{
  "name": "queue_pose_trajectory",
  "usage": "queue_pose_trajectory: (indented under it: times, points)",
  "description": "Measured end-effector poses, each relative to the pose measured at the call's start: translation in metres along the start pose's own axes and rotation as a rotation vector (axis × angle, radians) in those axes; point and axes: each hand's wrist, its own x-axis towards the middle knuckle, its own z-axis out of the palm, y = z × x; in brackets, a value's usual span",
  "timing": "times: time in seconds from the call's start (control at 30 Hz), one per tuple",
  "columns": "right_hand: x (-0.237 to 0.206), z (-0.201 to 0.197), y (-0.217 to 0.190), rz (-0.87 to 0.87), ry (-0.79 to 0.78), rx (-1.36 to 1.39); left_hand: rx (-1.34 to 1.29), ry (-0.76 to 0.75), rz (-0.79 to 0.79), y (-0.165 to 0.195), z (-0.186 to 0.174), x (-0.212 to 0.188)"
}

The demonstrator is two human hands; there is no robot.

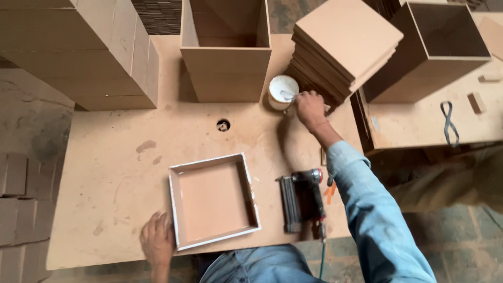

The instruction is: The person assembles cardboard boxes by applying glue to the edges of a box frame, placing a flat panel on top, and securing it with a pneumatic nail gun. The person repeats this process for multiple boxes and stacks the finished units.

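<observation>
The right hand (310, 107) pinches a brush in the glue pot (283, 91), tight between a box (226, 57) and a board stack (343, 47). The left hand (156, 240) lies flat against the tray (212, 199) at the table's (115, 173) near edge; a nailer (303, 199) lies just right, bare board beyond.

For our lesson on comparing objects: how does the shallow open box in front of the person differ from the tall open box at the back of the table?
The shallow box has low walls with white-coated top edges; the tall box has high walls with bare brown edges. The left hand rests against the shallow box; no hand touches the tall box. Both are open-topped, brown board.
</observation>
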Motion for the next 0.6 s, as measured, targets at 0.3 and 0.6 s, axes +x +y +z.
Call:
queue_pose_trajectory:
  times: [0.3,0.6]
  points:
    - [0.058,-0.032,0.06,-0.015,0.335,-0.077,-0.012,-0.012,-0.093,0.021,-0.008,0.014]
    - [0.008,-0.009,0.103,0.031,0.203,-0.52,-0.057,0.021,-0.089,0.018,-0.009,0.009]
